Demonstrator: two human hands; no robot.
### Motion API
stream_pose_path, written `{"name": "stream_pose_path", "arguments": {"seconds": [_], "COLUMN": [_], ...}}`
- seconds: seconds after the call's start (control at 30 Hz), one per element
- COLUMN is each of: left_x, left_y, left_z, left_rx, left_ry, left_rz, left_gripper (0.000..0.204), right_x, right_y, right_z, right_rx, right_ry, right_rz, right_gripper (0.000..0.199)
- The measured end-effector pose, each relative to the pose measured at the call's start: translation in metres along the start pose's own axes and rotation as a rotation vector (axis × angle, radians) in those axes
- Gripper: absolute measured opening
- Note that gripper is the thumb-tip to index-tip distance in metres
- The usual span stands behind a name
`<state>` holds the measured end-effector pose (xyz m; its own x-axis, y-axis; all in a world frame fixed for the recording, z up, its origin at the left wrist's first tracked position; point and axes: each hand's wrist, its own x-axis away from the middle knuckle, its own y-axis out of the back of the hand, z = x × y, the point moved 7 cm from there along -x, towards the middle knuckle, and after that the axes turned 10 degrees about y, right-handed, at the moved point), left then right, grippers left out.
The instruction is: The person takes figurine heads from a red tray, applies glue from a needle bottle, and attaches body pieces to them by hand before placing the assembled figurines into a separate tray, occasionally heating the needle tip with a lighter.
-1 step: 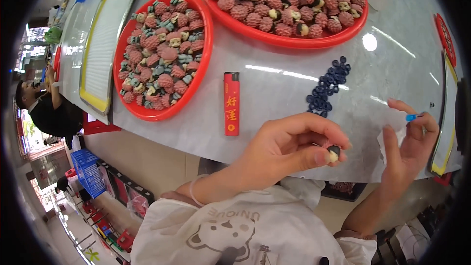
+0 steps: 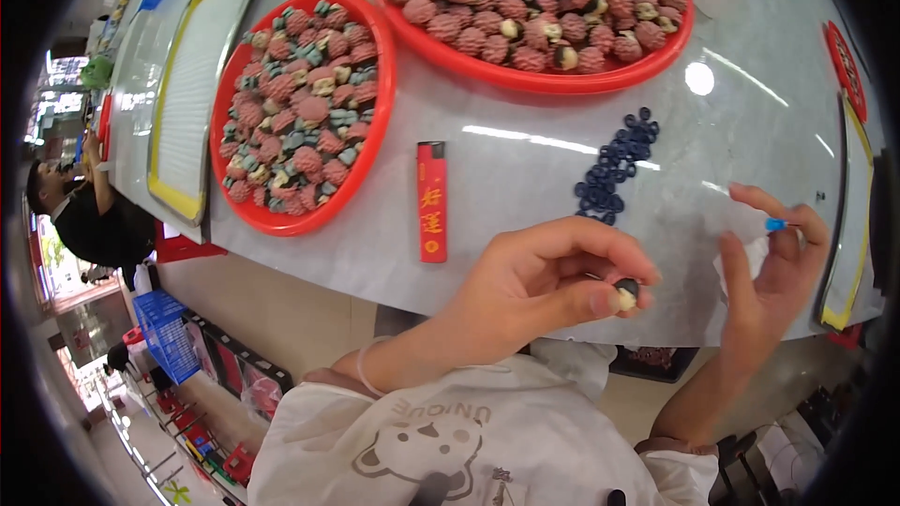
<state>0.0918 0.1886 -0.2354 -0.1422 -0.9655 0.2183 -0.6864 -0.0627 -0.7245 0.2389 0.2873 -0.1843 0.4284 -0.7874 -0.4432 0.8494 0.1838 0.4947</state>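
In the head view, my left hand (image 2: 553, 286) is closed, pinching a small figurine (image 2: 626, 294) with a cream front and a black top between thumb and fingertips. To the right, my right hand (image 2: 776, 272) has its thumb and forefinger apart. A small blue-tipped piece (image 2: 774, 224) with a thin end is held among its bent fingers. A thin white sheet, perhaps tissue (image 2: 734, 268), hangs beside that thumb; whether it is gripped is unclear. Beyond my left hand, dark blue little rings (image 2: 614, 169) lie loose in a strip on the table.
Two red trays hold many pink ridged figurines: an oval one (image 2: 367, 173) at left and a larger one (image 2: 553, 82) at the far side. A red lighter (image 2: 432, 215) lies near the table edge. Yellow-edged frames (image 2: 204, 94) flank the table (image 2: 506, 178). Another person (image 2: 89, 211) is far left.
The whole view has shifted slightly, so table items sit a little further left. The figurine in my left hand shows less pink now. Both hands keep nearly the same pose.
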Motion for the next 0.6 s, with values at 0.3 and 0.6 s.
{"name": "stream_pose_path", "arguments": {"seconds": [0.3, 0.6], "left_x": [0.003, -0.003], "left_y": [-0.018, -0.018], "left_z": [0.008, 0.011], "left_rx": [0.035, 0.025], "left_ry": [0.088, 0.084], "left_rz": [0.205, 0.199], "left_gripper": [0.025, 0.026], "right_x": [-0.012, -0.005], "right_y": [0.002, 0.117], "right_z": [-0.011, -0.080], "right_rx": [0.081, 0.790], "right_ry": [0.087, -0.263], "right_rz": [0.236, 0.147], "right_gripper": [0.039, 0.018]}}
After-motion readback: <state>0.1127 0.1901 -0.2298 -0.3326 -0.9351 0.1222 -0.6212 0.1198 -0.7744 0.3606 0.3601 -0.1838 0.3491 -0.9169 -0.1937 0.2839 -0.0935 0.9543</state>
